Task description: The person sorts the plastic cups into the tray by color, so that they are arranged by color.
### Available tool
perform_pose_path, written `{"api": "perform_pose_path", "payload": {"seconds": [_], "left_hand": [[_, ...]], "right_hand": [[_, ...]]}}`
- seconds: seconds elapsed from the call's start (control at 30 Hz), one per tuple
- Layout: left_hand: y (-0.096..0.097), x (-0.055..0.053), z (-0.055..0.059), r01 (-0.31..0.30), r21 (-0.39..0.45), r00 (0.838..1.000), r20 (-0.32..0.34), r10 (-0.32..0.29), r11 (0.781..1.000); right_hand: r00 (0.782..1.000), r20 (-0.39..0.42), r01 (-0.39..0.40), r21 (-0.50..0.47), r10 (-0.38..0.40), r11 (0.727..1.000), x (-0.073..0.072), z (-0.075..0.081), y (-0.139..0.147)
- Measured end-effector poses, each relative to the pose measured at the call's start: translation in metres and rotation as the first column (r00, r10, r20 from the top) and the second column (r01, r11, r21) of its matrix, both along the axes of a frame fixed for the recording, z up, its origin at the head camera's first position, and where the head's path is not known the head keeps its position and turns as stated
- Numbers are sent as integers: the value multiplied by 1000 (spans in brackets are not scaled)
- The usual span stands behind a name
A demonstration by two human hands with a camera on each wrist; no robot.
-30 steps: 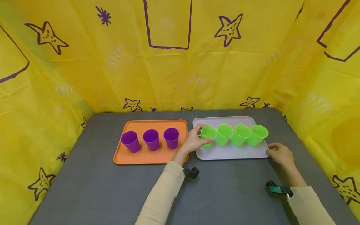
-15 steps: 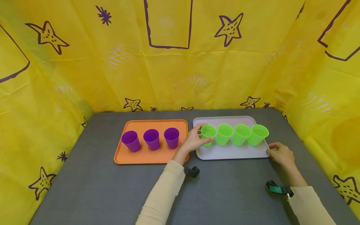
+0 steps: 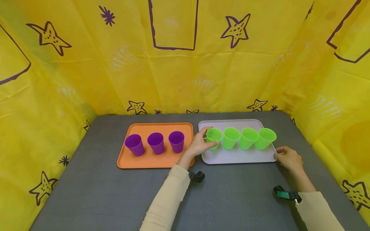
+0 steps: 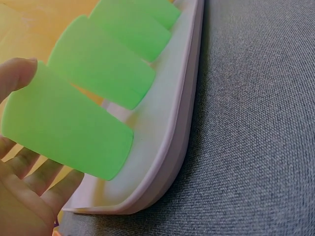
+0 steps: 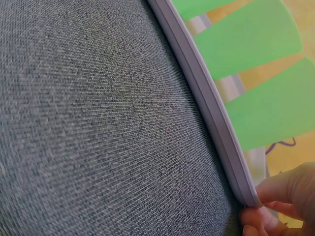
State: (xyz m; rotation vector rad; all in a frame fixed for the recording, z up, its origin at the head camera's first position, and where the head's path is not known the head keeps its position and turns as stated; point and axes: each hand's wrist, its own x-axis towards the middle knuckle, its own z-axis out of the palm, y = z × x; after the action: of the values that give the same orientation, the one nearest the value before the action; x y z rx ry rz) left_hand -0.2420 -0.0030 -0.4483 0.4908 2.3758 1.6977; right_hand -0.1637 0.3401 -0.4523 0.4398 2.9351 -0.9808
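Observation:
Several green cups stand in a row on a pale lilac tray (image 3: 231, 157). My left hand (image 3: 198, 143) holds the leftmost green cup (image 4: 69, 128), thumb at its near side and fingers around the other. That cup's base appears to sit on the tray, in the left wrist view. At the tray's front right corner, my right hand (image 3: 290, 159) pinches the rim between thumb and fingers, as the right wrist view also shows. The rightmost green cup (image 3: 264, 139) is the one closest to that hand.
To the left lies an orange tray (image 3: 147, 163) bearing three purple cups: a left one (image 3: 136, 147), a middle one (image 3: 156, 144) and a right one (image 3: 177, 142). Both trays rest on a grey cloth-covered table (image 3: 115, 199). Yellow patterned curtains (image 3: 173, 77) surround the back and sides.

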Motion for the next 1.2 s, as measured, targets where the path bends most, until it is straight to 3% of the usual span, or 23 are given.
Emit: {"api": "perform_pose_path", "payload": {"seconds": [0.47,0.83,1.03,1.2], "left_hand": [[-1,0,2,14,-6,999,-50,-14,1000],[-11,11,32,49,-167,982,-171,-78,985],[-22,17,50,73,-167,966,-235,-112,983],[-37,23,62,84,-202,953,-270,-138,976]], "right_hand": [[1000,20,-7,-4,7,1000,-3,0,2],[998,49,-29,23,27,999,-5,5,4],[997,55,-62,3,61,998,-7,6,5],[992,61,-110,48,107,993,-6,11,7]]}}
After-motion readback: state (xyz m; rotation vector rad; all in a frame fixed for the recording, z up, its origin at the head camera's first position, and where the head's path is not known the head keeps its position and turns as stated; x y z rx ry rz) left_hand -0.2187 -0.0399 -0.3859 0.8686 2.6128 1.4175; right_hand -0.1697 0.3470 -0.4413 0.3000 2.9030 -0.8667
